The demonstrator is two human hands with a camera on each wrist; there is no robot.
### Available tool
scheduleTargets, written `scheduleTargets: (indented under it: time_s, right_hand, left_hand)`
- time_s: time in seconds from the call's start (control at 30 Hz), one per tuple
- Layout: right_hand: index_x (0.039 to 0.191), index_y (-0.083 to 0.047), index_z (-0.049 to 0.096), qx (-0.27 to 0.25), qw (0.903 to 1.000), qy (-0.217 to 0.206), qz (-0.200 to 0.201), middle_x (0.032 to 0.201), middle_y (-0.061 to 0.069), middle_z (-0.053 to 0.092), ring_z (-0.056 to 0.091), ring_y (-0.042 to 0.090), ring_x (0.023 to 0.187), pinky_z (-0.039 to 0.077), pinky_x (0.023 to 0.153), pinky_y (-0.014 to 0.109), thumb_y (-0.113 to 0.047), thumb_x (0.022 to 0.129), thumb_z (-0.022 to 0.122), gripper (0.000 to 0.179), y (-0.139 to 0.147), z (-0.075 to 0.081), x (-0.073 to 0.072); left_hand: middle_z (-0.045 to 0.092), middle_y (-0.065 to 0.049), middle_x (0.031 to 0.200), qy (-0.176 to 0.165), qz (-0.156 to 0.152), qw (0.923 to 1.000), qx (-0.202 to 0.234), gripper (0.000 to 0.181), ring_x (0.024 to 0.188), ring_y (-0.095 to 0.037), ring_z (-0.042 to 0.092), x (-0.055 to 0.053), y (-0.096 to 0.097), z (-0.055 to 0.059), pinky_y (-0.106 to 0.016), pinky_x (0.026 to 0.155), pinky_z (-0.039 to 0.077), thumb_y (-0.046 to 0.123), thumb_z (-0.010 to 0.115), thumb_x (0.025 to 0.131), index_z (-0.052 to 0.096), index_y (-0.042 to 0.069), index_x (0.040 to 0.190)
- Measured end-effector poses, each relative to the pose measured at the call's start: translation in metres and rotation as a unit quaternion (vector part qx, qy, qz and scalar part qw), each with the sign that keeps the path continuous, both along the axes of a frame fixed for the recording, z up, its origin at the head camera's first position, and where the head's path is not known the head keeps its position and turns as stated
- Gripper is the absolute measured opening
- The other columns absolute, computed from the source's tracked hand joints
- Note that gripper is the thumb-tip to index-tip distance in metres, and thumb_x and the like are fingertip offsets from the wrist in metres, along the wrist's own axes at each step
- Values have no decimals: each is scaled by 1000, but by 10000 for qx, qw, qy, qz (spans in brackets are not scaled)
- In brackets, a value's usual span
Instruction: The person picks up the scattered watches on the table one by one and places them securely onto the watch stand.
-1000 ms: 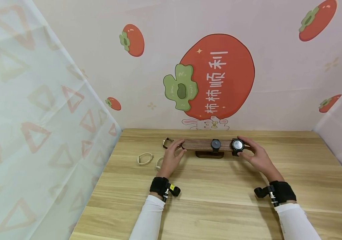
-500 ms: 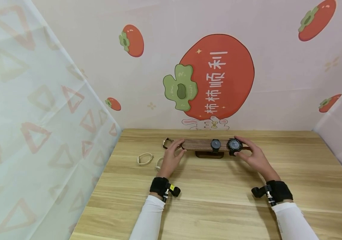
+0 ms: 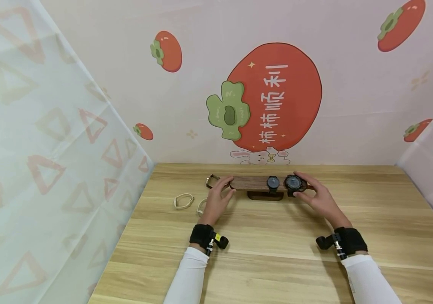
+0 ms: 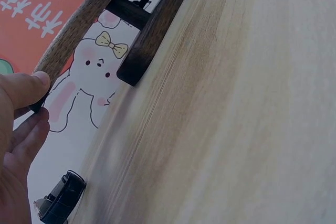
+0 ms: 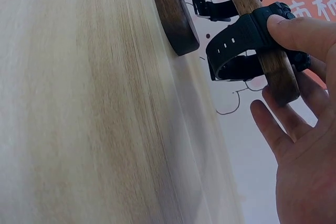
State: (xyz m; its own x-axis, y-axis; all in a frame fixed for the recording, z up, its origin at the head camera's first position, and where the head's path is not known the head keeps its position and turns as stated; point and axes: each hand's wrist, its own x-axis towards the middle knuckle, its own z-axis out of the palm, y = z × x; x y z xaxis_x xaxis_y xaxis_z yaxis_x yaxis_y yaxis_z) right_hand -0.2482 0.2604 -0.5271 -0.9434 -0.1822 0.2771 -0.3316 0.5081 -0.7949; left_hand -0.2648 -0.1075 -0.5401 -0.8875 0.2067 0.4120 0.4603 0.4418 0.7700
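Left hand (image 3: pixel 215 204): Its grip is pinched tight, thumb and fingers clamped on the left end of the wooden bar (image 3: pixel 250 183).
Right hand (image 3: pixel 322 198): Its grip is part way closed on the big black watch (image 3: pixel 293 182). The thumb is on the near edge and a finger is on the far edge. Other fingers spread out by the right end of the bar.
Big black watch: It is near the right end of the bar. Its strap makes a loop, and the bar goes through it.
Small black watch (image 3: pixel 273 182): It is on the bar too, just left of the big one. A bit of bar shows between them.
Wooden bar: It lies left to right, at the far part of the table (image 3: pixel 277 253), held up by a dark wooden foot (image 3: pixel 265 196).
Dark watch (image 4: pixel 65 198): It is on the table, far and left, past the left hand.
Pale watch (image 3: pixel 176 203): It sits on the table, left of the left hand.
Other pale watch (image 3: pixel 200 210): It is right beside the left hand, which hides part of it.
Wall (image 3: pixel 353 76): It stands at the far side, with red fruit and a bunny on it.
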Motion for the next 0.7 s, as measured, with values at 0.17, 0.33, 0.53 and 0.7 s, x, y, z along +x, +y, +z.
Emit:
scheduleTargets:
  time_s: [0.17,0.33,0.53,0.7]
  right_hand:
    - [164,-19,45,22,9999,-136,-32,164,24,45,46,46,144,44,114,67,-15,100,76,71,-3,2,0]
    - [164,-18,45,30,9999,-160,-3,165,24,44,44,48,147,44,113,68,-16,100,77,71,-5,3,-1]
    - [163,-15,46,39,9999,-106,50,165,24,44,43,49,148,44,114,69,-15,99,77,71,-5,3,-2]
    - [162,-13,47,32,9999,-24,117,165,25,43,42,51,149,43,114,72,-13,99,78,70,-6,1,-4]
  left_hand:
    - [58,-14,152,37,-4,10000,-8,50,138,-30,61,0,0,-1,-30,116,53,9,71,102,59,8,151]
    - [58,-13,152,6,4,10000,17,50,138,-30,61,0,0,-1,-30,116,53,9,71,102,59,9,151]
    - [58,-13,151,15,-2,10000,3,51,138,-30,61,-1,1,-1,-31,116,53,7,71,102,59,9,151]
    - [58,-12,152,-8,31,10000,-34,49,138,-29,61,-1,0,-1,-28,116,53,9,71,103,59,9,150]
